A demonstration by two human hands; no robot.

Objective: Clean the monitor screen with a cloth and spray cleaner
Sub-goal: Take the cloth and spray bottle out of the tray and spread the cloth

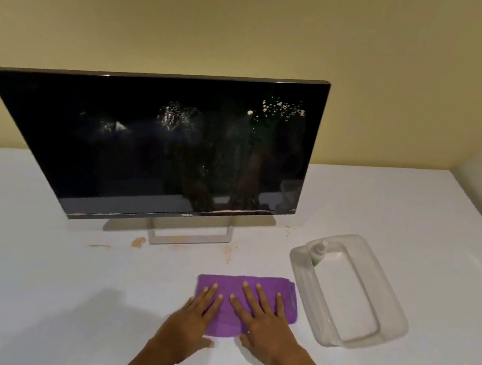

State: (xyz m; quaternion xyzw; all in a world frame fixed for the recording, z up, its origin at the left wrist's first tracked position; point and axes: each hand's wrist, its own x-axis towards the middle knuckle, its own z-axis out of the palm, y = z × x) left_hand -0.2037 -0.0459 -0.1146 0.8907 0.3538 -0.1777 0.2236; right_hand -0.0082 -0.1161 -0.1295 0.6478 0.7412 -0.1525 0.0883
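A black monitor (131, 146) stands on the white table (29, 275), its dark screen speckled with pale droplets and smears near the upper middle and right. A folded purple cloth (273, 288) lies flat on the table in front of the monitor's stand. My left hand (193, 316) and my right hand (262, 321) both rest palm-down on the cloth with fingers spread, gripping nothing. A small spray bottle (318, 253) with a pale cap sits in the far corner of a clear plastic tray (383, 334) to the right of the cloth.
Tan crumbs and smudges lie on the table by the silver monitor stand (189, 239). The yellow wall runs behind the monitor and along the right. The table's near edge is at the lower right.
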